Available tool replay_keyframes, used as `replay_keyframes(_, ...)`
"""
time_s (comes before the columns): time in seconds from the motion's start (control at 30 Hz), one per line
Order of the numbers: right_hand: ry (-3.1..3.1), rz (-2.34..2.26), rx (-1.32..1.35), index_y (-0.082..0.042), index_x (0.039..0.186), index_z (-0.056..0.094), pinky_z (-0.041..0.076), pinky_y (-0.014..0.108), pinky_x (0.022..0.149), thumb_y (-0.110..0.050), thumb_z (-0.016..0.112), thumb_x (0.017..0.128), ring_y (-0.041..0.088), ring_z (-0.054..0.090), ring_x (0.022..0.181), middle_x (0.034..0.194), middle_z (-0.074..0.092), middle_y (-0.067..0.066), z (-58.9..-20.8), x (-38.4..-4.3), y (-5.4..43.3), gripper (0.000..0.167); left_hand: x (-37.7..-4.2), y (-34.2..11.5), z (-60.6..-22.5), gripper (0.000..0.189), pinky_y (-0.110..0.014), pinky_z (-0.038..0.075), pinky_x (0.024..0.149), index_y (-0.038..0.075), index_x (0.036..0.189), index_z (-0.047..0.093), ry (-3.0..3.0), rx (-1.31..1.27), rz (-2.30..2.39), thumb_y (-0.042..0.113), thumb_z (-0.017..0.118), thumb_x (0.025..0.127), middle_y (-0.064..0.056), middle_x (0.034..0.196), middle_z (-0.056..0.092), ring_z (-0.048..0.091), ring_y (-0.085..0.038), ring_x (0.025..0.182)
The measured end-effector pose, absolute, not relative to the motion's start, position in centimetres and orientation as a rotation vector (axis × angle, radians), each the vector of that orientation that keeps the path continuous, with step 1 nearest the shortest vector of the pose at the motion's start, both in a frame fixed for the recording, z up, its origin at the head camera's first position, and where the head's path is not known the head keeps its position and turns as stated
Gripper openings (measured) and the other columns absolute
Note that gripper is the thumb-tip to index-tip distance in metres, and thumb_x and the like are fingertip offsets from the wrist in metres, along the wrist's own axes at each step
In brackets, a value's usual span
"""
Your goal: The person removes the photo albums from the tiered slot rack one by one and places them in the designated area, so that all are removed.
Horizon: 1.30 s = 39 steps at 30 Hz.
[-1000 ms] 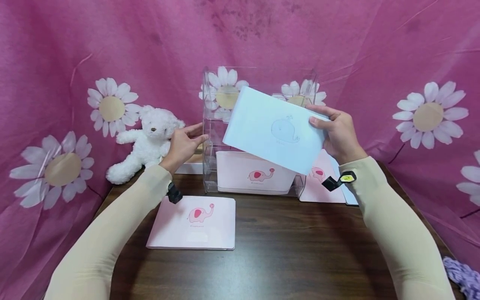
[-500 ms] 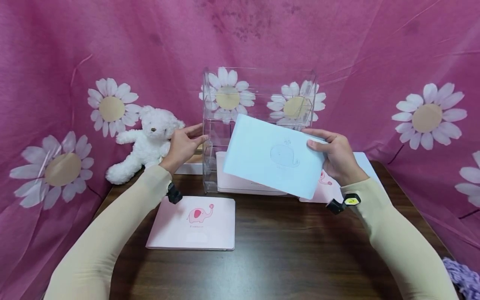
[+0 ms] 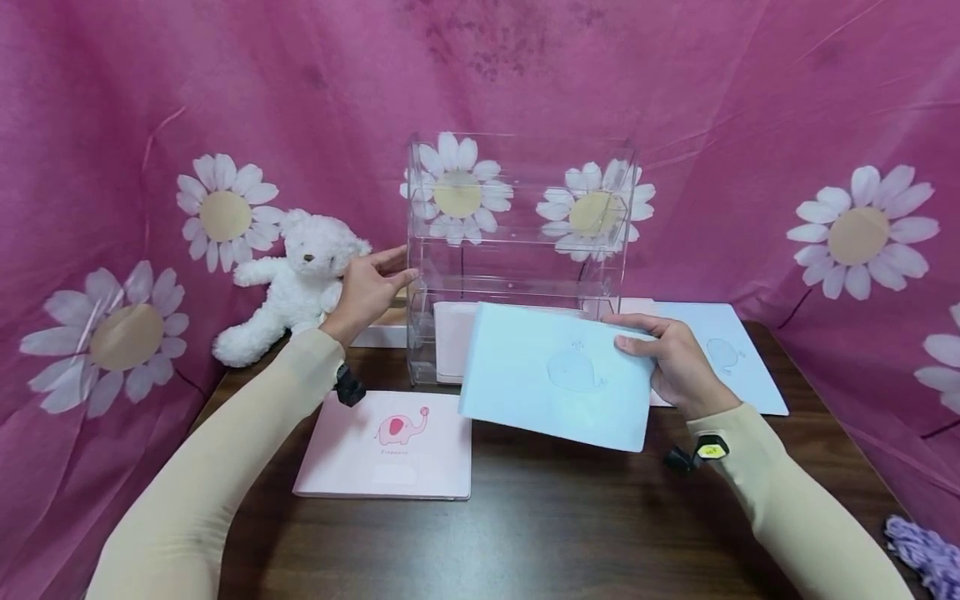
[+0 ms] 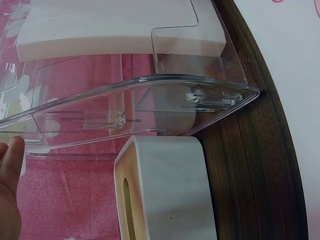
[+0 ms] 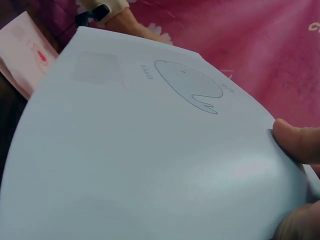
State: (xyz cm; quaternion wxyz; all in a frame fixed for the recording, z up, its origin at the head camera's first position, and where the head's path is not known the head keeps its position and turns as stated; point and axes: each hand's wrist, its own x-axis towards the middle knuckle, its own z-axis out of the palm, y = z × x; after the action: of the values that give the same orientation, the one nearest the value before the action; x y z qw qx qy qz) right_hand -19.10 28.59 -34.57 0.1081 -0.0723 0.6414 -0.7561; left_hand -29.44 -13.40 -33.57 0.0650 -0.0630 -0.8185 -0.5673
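Note:
My right hand (image 3: 686,367) pinches the right edge of a light-blue notebook (image 3: 517,375) with a whale drawing, thumb on top. In the right wrist view the notebook (image 5: 135,150) fills much of the frame and bends slightly, with the thumb (image 5: 295,142) on its edge. In the head view it is tilted in front of a clear acrylic rack (image 3: 517,287) and partly hides pink notebooks (image 3: 453,342) on the bottom tier. My left hand (image 3: 367,292) rests with extended fingers against the rack's left side, also seen in the left wrist view (image 4: 10,190).
A pink elephant notebook (image 3: 352,467) lies at the front left. More pink and blue notebooks (image 3: 738,375) lie right of the rack. A white teddy bear (image 3: 288,287) sits behind the left hand. A white-and-wood box (image 4: 175,185) stands beside the rack. Purple yarn (image 3: 926,550) lies at the right edge.
My right hand has lowered the blue notebook from in front of the rack's middle tiers to its bottom, nearer the table. The blue notebook at the right is more exposed. My left hand stays put.

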Motion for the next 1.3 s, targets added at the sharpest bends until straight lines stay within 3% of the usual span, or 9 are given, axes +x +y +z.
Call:
replay_keyframes(0.37,1.908,-1.987,-0.113,-0.014,0.122,0.075,0.065,0.044,0.080,-0.002,0.066,0.095,0.021,0.078,0.093,0.111,0.078,-0.004,-39.0,-18.6,29.4,0.031,-29.5,-13.2,-33.3,0.055,-0.033,0.056,0.105,0.014,0.145,0.057,-2.494,-0.176,-1.720,0.022,0.074,0.094,-0.010,0.140,0.066,0.065,-0.020,0.127)
replay_keyframes(0.63,1.959,-1.822,-0.013,-0.004,0.134,0.065,0.064,0.050,0.084,-0.008,0.064,0.097,0.026,0.078,0.095,0.109,0.079,0.002,-41.3,-18.8,29.0,0.038,-29.4,-13.2,-33.1,0.056,-0.033,0.057,0.104,0.013,0.146,0.055,-2.501,-0.169,-1.728,0.021,0.074,0.094,-0.010,0.141,0.065,0.065,-0.020,0.127)
replay_keyframes(0.87,2.029,-1.726,-0.013,0.002,0.139,0.059,0.066,0.042,0.081,-0.008,0.063,0.095,0.022,0.077,0.090,0.108,0.078,0.007,-42.3,-18.6,28.9,0.045,-29.4,-13.2,-33.3,0.056,-0.031,0.056,0.104,0.013,0.146,0.055,-2.467,-0.149,-1.773,0.018,0.074,0.094,-0.011,0.141,0.065,0.065,-0.020,0.127)
replay_keyframes(1.3,2.210,-1.567,-0.018,0.006,0.134,0.062,0.066,0.035,0.072,-0.006,0.061,0.095,0.018,0.075,0.080,0.106,0.077,0.014,-44.3,-18.5,27.7,0.040,-29.5,-13.0,-33.5,0.054,-0.031,0.056,0.104,0.007,0.144,0.056,-2.425,-0.190,-1.756,0.012,0.074,0.093,-0.017,0.138,0.065,0.066,-0.026,0.126)
